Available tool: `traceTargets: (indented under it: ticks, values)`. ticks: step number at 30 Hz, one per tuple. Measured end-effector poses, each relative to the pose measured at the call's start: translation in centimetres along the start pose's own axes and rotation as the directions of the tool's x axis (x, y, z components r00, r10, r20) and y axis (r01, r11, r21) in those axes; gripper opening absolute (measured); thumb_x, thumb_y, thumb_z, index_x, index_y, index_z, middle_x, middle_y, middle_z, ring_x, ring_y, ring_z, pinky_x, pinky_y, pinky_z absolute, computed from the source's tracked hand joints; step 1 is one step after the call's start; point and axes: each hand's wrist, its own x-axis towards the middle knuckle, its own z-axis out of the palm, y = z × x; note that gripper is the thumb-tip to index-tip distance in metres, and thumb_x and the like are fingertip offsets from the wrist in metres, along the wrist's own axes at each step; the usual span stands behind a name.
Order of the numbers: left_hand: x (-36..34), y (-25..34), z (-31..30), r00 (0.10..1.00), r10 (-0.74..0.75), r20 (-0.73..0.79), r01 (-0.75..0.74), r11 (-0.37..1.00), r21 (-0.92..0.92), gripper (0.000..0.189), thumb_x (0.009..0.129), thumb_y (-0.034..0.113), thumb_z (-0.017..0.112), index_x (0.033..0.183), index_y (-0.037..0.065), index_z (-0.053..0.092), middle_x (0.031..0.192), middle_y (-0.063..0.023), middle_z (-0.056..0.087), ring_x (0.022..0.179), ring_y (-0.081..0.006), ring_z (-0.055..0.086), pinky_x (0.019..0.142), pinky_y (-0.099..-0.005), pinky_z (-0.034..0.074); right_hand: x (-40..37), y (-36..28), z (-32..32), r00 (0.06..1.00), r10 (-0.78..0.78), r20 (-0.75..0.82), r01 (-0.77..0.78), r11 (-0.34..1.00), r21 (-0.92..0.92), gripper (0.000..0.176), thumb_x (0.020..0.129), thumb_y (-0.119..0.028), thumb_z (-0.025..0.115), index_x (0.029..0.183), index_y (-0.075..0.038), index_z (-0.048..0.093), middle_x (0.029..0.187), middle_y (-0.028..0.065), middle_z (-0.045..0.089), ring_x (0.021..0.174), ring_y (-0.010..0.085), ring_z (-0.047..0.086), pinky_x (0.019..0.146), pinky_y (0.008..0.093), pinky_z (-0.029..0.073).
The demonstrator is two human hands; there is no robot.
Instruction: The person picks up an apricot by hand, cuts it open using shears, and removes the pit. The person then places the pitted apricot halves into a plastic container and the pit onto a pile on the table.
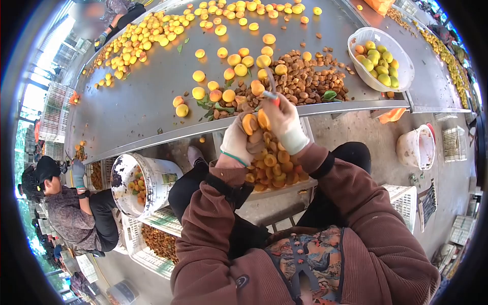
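Note:
My left hand [238, 138], in a white glove, is closed on an apricot half [249, 124] with its cut face up. Gloved likewise, my right hand [286, 123] grips a small knife [275, 98] with a red handle, its blade pointing up over the table edge. Another orange apricot piece [264, 120] shows between the two hands. Below them, a heap of halved apricots [274, 165] fills a container at my lap. Just beyond my hands, a pile of brown apricot stones [307, 76] lies on the metal table [147, 101], with whole apricots [229, 95] beside it.
A white plastic bowl [356, 43] of greenish apricots stands at the right. Many more apricots [147, 38] spread across the far left. A stained white bucket [162, 178] holds fruit at my left, near a seated co-worker [71, 213]. Another bucket [412, 147] stands on the floor right.

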Motion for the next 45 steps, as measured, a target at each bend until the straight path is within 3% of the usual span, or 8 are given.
traceTargets:
  ticks: [12,17,26,32,36,43,44,45]
  values:
    - [-1.3,-0.2,3.2,0.992,0.086,-0.092,-0.111,0.947,-0.303,0.046,0.097,0.052,0.053,0.11,0.009,0.057,0.089,-0.0052,0.065,0.074,-0.0173,0.062,0.064,-0.0315,0.055,-1.1,-2.8,0.2,0.973,0.065,0.22,-0.01,0.97,-0.243,0.017,0.095,-0.022,0.063,0.098,-0.005,0.06,0.078,-0.0042,0.057,0.069,0.0028,0.051,0.06,0.0202,0.043]
    - [-0.4,-1.8,1.0,0.995,-0.042,0.088,0.068,0.945,-0.321,0.049,0.095,0.058,0.052,0.107,0.011,0.06,0.086,-0.0057,0.063,0.069,-0.0187,0.06,0.058,-0.0337,0.051,0.0,-6.3,0.8,0.96,0.219,-0.174,-0.184,0.963,0.194,0.021,0.097,-0.023,0.056,0.083,-0.007,0.054,0.062,-0.0028,0.048,0.049,0.0055,0.04,0.045,0.0225,0.03]
    - [-0.6,-4.3,3.3,0.994,0.106,0.01,-0.106,0.989,0.104,0.052,0.092,0.063,0.053,0.08,0.013,0.055,0.064,-0.0088,0.055,0.05,-0.0254,0.054,0.045,-0.0362,0.044,-0.2,-5.8,0.4,0.99,-0.055,-0.126,0.068,0.993,0.101,0.032,0.095,-0.022,0.062,0.068,-0.013,0.047,0.052,-0.0045,0.039,0.039,0.0071,0.031,0.038,0.0258,0.022]
    - [0.6,-5.7,3.7,0.981,0.188,-0.054,-0.178,0.973,0.148,0.054,0.094,0.062,0.05,0.079,0.011,0.056,0.061,-0.0074,0.054,0.05,-0.0248,0.056,0.044,-0.035,0.046,-0.1,-6.9,1.2,0.943,0.193,-0.271,-0.075,0.918,0.39,0.008,0.089,-0.014,0.065,0.089,-0.007,0.06,0.069,-0.0038,0.052,0.059,0.0036,0.05,0.051,0.0199,0.039]
    - [0.5,-5.2,4.0,0.974,0.199,-0.104,-0.182,0.972,0.148,0.047,0.098,0.054,0.049,0.09,0.009,0.059,0.065,-0.0061,0.056,0.05,-0.0239,0.057,0.042,-0.0333,0.047,1.3,-4.4,-1.7,0.995,0.046,0.093,-0.095,0.765,0.637,0.008,0.09,-0.014,0.065,0.088,-0.007,0.061,0.071,-0.0054,0.054,0.06,0.0036,0.051,0.051,0.0217,0.041]
    - [2.1,-3.2,6.2,0.98,0.121,-0.155,-0.123,0.992,0.002,0.034,0.103,0.038,0.043,0.118,0.01,0.054,0.071,-0.001,0.059,0.047,-0.0194,0.056,0.037,-0.0327,0.044,0.9,-4.7,1.0,0.965,0.072,-0.254,-0.012,0.973,0.23,0.012,0.092,-0.01,0.065,0.1,-0.004,0.059,0.083,-0.004,0.058,0.067,0.0061,0.056,0.057,0.0227,0.045]
    - [1.9,-2.9,6.6,0.98,0.061,-0.189,-0.067,0.997,-0.026,0.029,0.1,0.043,0.047,0.104,0.015,0.055,0.065,0.0018,0.055,0.045,-0.0158,0.053,0.036,-0.0305,0.04,2.6,-1.4,-1.3,0.951,-0.258,-0.17,0.257,0.966,-0.027,0.009,0.092,-0.011,0.063,0.097,-0.005,0.059,0.078,-0.0029,0.056,0.065,0.0086,0.056,0.056,0.0228,0.045]
    - [1.9,-2.7,6.8,0.975,0.0,-0.221,-0.012,0.998,-0.054,0.029,0.098,0.048,0.052,0.09,0.02,0.057,0.058,0.0047,0.051,0.043,-0.0121,0.049,0.035,-0.0283,0.035,3.2,-2.7,-0.3,0.963,0.029,-0.268,0.102,0.881,0.461,0.014,0.093,-0.017,0.06,0.084,-0.009,0.055,0.069,-0.0012,0.051,0.056,0.0101,0.051,0.051,0.024,0.041]
